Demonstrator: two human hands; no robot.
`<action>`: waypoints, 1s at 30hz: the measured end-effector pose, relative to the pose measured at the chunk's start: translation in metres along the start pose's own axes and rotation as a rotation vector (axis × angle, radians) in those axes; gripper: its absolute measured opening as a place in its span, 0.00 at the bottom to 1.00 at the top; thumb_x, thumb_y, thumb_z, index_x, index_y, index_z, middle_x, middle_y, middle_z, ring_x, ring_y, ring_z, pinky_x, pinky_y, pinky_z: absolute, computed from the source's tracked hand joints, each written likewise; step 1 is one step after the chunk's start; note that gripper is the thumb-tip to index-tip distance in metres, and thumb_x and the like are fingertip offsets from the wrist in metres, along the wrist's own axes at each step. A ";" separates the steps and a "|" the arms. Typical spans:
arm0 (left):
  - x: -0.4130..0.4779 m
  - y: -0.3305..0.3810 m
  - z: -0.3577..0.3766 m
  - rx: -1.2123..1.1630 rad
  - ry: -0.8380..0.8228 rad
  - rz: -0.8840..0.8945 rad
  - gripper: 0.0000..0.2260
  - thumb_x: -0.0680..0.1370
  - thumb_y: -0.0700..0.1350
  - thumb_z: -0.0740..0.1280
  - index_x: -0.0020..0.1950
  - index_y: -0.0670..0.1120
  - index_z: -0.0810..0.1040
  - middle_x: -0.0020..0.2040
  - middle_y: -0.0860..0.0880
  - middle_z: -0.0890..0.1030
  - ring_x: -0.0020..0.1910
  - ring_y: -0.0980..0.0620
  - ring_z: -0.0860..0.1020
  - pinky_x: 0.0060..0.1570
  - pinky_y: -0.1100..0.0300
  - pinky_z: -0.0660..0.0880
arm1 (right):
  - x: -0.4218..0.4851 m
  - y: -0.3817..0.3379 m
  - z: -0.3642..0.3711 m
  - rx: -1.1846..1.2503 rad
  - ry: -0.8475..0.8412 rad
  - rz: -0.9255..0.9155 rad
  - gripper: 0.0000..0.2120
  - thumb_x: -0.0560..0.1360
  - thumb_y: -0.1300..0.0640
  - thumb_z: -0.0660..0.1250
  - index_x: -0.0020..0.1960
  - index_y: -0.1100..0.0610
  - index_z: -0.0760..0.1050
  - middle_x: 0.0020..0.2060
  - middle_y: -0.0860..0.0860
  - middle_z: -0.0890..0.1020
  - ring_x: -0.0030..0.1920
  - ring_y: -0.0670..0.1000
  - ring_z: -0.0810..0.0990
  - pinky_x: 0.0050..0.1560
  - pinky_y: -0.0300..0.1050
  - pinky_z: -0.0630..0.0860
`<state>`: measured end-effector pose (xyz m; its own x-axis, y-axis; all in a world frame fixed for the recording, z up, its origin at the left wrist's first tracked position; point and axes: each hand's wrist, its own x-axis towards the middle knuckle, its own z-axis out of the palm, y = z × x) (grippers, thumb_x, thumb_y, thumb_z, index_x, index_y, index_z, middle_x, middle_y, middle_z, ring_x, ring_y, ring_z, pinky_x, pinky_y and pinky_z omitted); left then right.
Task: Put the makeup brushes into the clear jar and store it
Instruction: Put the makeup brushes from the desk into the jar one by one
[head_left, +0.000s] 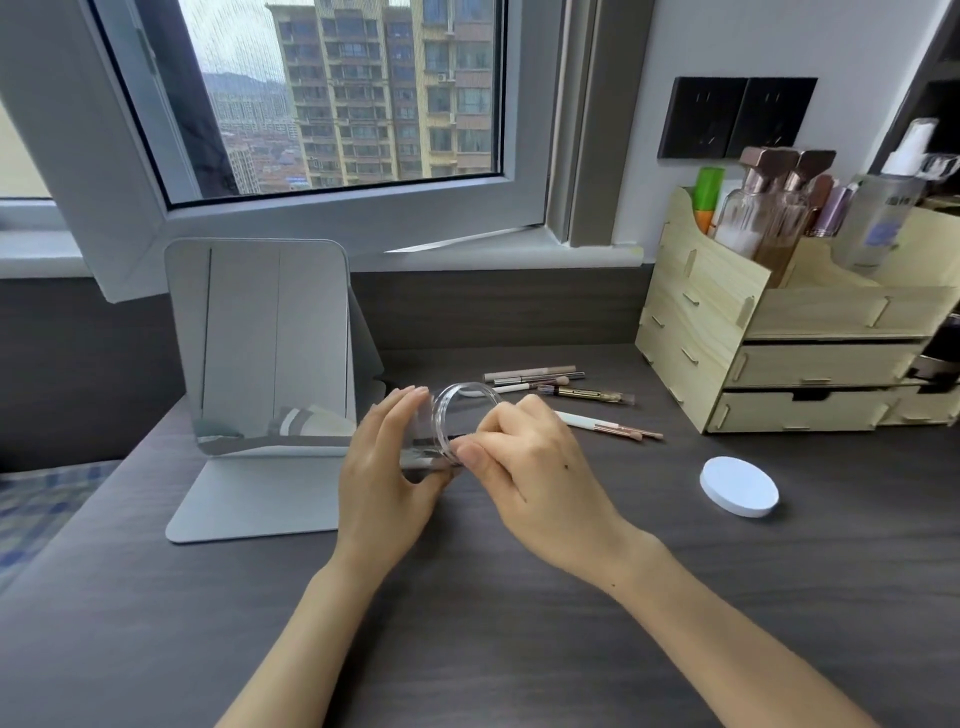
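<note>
The clear jar (441, 431) is held tilted above the dark desk, its open mouth turned to the right. My left hand (384, 467) wraps its body from the left. My right hand (535, 462) pinches the rim at the mouth. The jar's white round lid (738, 486) lies flat on the desk to the right. Several makeup brushes and pencils lie behind the hands: a group (545, 382) near the back and pink-tipped white brushes (613, 428) just right of my right hand. Whether a brush is between my right fingers is hidden.
A standing mirror (270, 353) is at the left, close to my left hand. A wooden drawer organiser (810, 332) with bottles on top fills the right rear. Behind the dark desk (467, 597) is a window sill and an open window.
</note>
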<state>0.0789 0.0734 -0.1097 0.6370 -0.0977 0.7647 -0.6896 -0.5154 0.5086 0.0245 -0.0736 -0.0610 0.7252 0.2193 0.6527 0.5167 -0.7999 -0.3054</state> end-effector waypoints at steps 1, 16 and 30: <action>0.000 -0.001 0.000 0.000 0.000 -0.012 0.31 0.65 0.44 0.75 0.65 0.51 0.67 0.62 0.53 0.72 0.63 0.53 0.70 0.60 0.73 0.62 | -0.002 0.001 -0.002 0.028 0.016 0.000 0.21 0.78 0.47 0.53 0.44 0.55 0.82 0.36 0.50 0.79 0.40 0.54 0.72 0.42 0.49 0.69; 0.005 -0.005 -0.004 0.038 0.115 -0.098 0.33 0.63 0.38 0.79 0.64 0.47 0.69 0.59 0.55 0.72 0.57 0.60 0.69 0.56 0.77 0.61 | -0.009 0.131 0.032 -0.458 -0.095 0.179 0.05 0.63 0.58 0.77 0.36 0.52 0.82 0.33 0.52 0.80 0.36 0.58 0.78 0.36 0.50 0.73; 0.004 -0.006 -0.002 0.066 0.096 -0.075 0.36 0.61 0.36 0.79 0.64 0.51 0.67 0.59 0.50 0.75 0.57 0.53 0.71 0.56 0.77 0.60 | -0.011 0.058 -0.069 0.639 0.525 0.442 0.11 0.74 0.65 0.62 0.41 0.51 0.78 0.31 0.48 0.79 0.29 0.48 0.72 0.31 0.35 0.71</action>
<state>0.0853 0.0776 -0.1089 0.6479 0.0236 0.7613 -0.6152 -0.5731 0.5413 0.0148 -0.1611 -0.0377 0.6980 -0.4358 0.5682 0.5082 -0.2576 -0.8218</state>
